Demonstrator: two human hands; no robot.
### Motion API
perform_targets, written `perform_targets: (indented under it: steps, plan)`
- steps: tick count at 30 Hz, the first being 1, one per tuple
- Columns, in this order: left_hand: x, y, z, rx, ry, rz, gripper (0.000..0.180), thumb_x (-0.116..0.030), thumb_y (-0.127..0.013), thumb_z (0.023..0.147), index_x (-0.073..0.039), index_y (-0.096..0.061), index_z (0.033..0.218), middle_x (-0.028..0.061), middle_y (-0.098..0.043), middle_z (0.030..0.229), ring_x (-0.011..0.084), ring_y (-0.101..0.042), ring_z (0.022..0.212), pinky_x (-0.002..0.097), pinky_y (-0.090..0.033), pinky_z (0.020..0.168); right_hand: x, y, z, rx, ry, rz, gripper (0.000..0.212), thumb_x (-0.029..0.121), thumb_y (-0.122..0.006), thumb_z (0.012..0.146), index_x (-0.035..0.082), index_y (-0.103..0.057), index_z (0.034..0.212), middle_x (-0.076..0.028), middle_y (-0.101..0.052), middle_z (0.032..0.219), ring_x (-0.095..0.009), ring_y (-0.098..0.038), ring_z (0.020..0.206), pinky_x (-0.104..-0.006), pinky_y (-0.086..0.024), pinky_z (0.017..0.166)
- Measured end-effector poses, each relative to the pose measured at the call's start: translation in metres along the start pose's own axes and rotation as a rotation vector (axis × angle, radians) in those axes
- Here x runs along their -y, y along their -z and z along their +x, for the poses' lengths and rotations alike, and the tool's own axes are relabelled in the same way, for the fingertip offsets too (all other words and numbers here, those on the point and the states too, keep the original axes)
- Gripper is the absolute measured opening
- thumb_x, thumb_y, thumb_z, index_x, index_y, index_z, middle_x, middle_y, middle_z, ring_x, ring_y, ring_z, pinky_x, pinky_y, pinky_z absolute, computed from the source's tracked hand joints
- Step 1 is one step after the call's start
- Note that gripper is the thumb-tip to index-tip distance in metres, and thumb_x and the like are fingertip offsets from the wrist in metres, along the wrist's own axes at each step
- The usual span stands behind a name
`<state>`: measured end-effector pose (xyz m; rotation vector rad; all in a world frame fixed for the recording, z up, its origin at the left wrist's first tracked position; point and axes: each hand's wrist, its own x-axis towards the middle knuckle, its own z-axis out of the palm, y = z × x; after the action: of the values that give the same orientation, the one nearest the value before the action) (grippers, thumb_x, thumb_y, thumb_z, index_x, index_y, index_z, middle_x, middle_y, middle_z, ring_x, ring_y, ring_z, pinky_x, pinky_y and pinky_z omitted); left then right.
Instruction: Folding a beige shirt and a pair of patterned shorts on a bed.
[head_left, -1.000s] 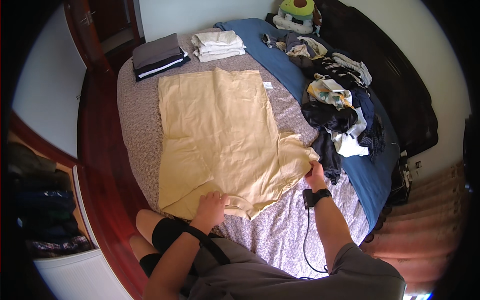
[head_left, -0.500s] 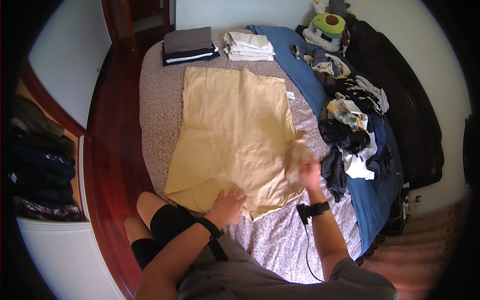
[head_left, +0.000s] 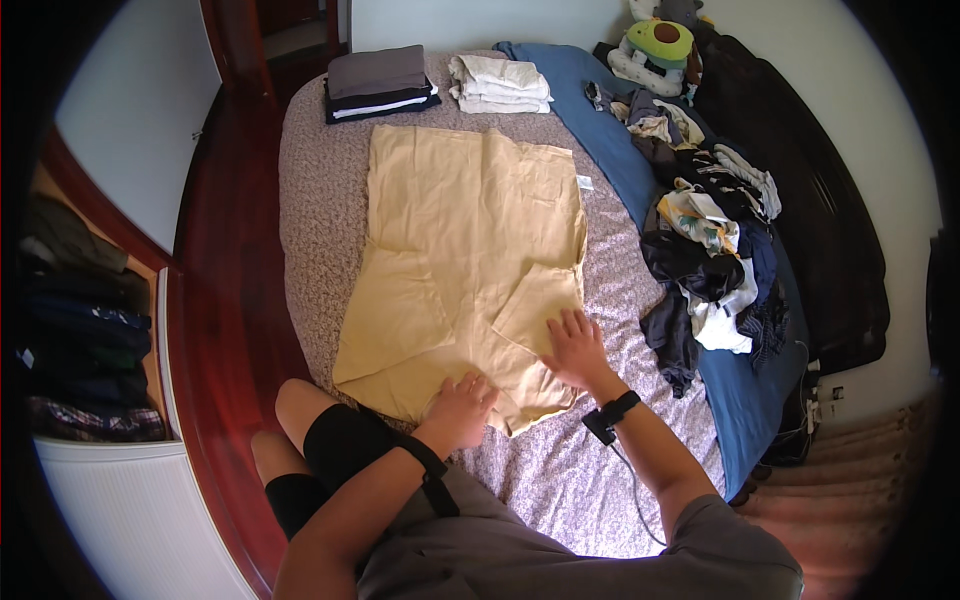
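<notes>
A tan-yellow shirt [head_left: 475, 220] lies spread over the bed, a small white tag showing at its right side. Both of its sleeves are turned inward onto the body, the left one as a broad flap and the right one as a smaller flap [head_left: 540, 305]. My right hand [head_left: 575, 350] rests flat on that smaller flap, fingers spread. Near the shirt's close edge, my left hand [head_left: 460, 410] lies on the cloth with its fingers stretched out. Neither hand grips the fabric.
Folded dark clothes [head_left: 378, 85] and a folded white stack [head_left: 498, 85] sit at the bed's far end. A heap of loose clothes [head_left: 710, 250] lies along the right on a blue cover [head_left: 735, 420]. Plush toys [head_left: 660, 45] stand beyond. A shelf of clothes [head_left: 90, 330] is at left.
My right hand has come leftward from beyond the shirt's right edge, bringing the right sleeve over onto the body, and now rests on it. The left hand has stayed nearly in place.
</notes>
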<state>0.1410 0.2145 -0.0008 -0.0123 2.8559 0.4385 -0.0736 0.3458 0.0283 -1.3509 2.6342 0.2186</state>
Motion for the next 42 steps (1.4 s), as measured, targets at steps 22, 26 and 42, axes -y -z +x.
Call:
perform_targets:
  steps: [22, 26, 42]
  plan:
    - [-0.005, -0.002, 0.016, 0.009, 0.056, -0.108, 0.071, -0.038, -0.059, 0.077, -0.010, -0.035, 0.137, 0.0162, -0.034, 0.138, 0.0316, -0.029, 0.130, 0.0543, -0.028, 0.098, -0.003, -0.014, 0.006, -0.287, -0.118, 0.068, 0.064, 0.041, -0.048, 0.084, 0.007, -0.034, 0.136, -0.019, -0.025, 0.144, -0.034, -0.017, 0.136, -0.0491, -0.012, 0.109]
    - [-0.013, -0.002, 0.004, 0.095, -0.005, 0.000, 0.073, -0.042, -0.057, 0.079, -0.014, -0.029, 0.141, 0.0155, -0.018, 0.148, 0.0313, -0.016, 0.137, 0.0565, -0.015, 0.106, -0.008, -0.020, 0.057, -0.361, -0.130, -0.007, 0.066, 0.042, -0.045, 0.086, 0.008, -0.027, 0.140, -0.016, -0.021, 0.146, -0.032, -0.015, 0.136, -0.0489, -0.011, 0.110]
    - [0.138, 0.019, -0.053, -0.459, 0.879, -0.256, 0.065, -0.026, -0.059, 0.077, -0.004, -0.034, 0.133, 0.0231, -0.031, 0.138, 0.0381, -0.030, 0.127, 0.0507, -0.029, 0.100, -0.011, -0.031, 0.069, -0.196, -0.209, 0.216, 0.069, 0.042, -0.048, 0.083, 0.004, -0.029, 0.137, -0.019, -0.028, 0.142, -0.034, -0.024, 0.132, -0.0468, -0.020, 0.107]
